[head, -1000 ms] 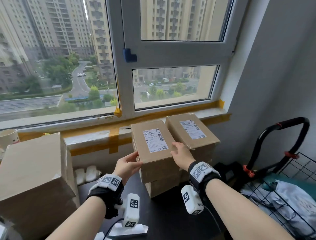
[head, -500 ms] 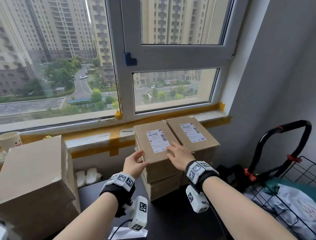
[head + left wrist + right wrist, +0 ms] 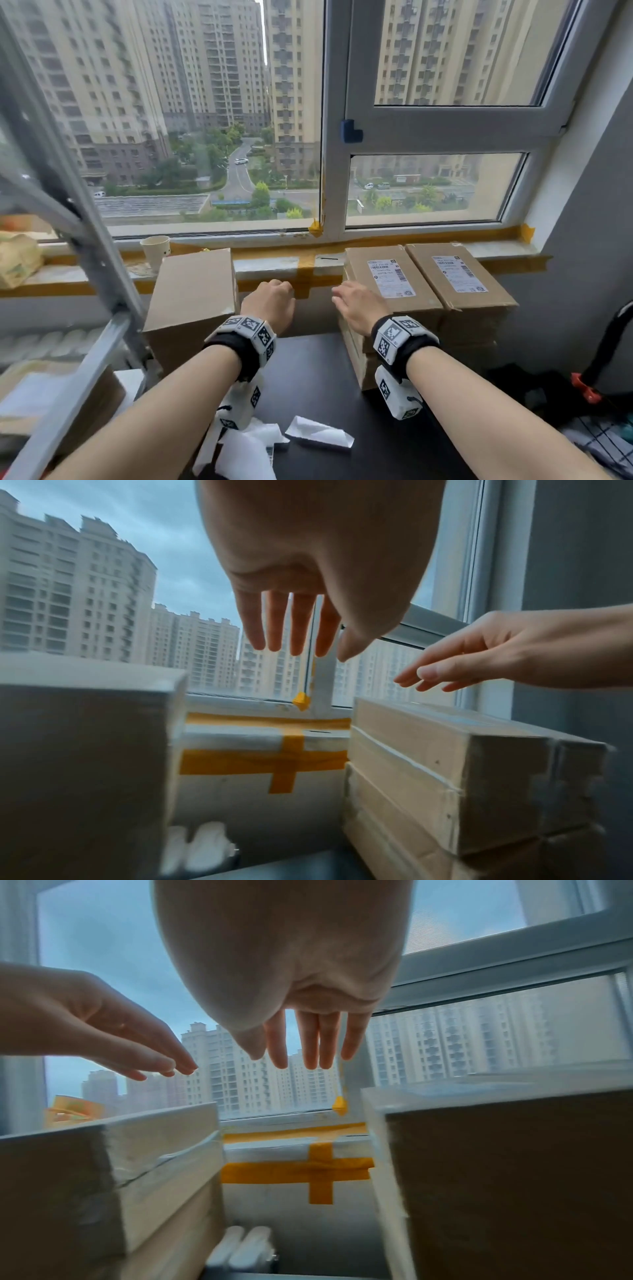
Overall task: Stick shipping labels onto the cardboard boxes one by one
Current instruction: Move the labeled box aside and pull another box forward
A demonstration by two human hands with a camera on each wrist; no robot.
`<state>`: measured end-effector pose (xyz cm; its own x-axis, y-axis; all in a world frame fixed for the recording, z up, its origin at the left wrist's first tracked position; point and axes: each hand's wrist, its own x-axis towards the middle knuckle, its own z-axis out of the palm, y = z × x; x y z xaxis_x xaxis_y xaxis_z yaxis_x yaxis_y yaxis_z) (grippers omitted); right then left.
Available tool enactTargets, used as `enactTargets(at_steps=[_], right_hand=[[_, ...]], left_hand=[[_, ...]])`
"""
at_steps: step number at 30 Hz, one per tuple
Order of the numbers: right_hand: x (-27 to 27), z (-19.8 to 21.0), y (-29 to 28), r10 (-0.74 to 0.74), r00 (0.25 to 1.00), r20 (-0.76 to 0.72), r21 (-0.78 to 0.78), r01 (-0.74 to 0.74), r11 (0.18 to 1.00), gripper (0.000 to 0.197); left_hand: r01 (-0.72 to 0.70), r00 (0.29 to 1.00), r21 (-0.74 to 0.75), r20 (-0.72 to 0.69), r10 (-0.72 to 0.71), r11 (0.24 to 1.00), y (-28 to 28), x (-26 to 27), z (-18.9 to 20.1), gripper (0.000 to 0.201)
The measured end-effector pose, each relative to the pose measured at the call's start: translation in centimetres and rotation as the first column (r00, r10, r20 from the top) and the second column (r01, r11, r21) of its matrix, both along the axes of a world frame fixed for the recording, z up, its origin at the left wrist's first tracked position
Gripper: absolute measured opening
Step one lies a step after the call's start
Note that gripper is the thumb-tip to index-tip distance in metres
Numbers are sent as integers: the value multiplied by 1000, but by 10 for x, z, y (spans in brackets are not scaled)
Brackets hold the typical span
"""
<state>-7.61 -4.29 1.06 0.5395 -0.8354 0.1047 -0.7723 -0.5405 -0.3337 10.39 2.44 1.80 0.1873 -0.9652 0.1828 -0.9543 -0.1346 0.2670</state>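
Note:
Two stacks of cardboard boxes stand side by side at the right under the window. The top box of the nearer stack (image 3: 390,291) carries a white shipping label (image 3: 390,278), and so does the box beside it (image 3: 460,277). A plain box with no label on its top (image 3: 197,291) stands at the left. My left hand (image 3: 270,301) hovers in the gap between the plain box and the stacks, fingers straight (image 3: 274,626) and empty. My right hand (image 3: 354,305) hangs over the near left corner of the labelled box, fingers relaxed (image 3: 311,1042), holding nothing.
A windowsill with yellow tape (image 3: 301,274) runs behind the boxes, and a paper cup (image 3: 156,250) stands on it. A grey metal frame (image 3: 78,222) slants across the left. White backing papers (image 3: 318,435) lie on the black table (image 3: 308,377). A black cart handle (image 3: 613,342) is at far right.
Both hands have lifted off the labelled box and moved left into the gap. The head view has swung left, bringing the plain box toward the middle.

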Motion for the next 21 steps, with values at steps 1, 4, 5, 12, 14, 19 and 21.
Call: enactTargets(at_steps=[1, 4, 5, 12, 14, 19, 21], right_hand=[[14, 1, 5, 31, 1000, 3, -7, -31, 1000, 39], [54, 3, 20, 111, 993, -34, -31, -112, 993, 40], [67, 3, 26, 134, 990, -41, -28, -136, 990, 40], [143, -4, 51, 214, 977, 26, 90, -215, 972, 40], [158, -9, 53, 200, 978, 58, 148, -207, 967, 39], [184, -29, 47, 51, 980, 192, 365, -120, 923, 44], [194, -36, 42, -34, 967, 253, 446, -85, 891, 46]], left_hand=[[-32, 999, 7, 18, 32, 999, 8, 12, 2, 35], [-144, 988, 31, 56, 142, 989, 35, 47, 6, 34], [-177, 982, 35, 71, 174, 984, 44, 58, 7, 34], [-351, 935, 98, 95, 343, 931, 90, 125, -1, 35], [-372, 928, 118, 85, 364, 921, 97, 140, -10, 35], [-401, 913, 135, -22, 407, 906, 101, 159, -34, 35], [-419, 896, 97, -115, 428, 903, 100, 162, -42, 32]])
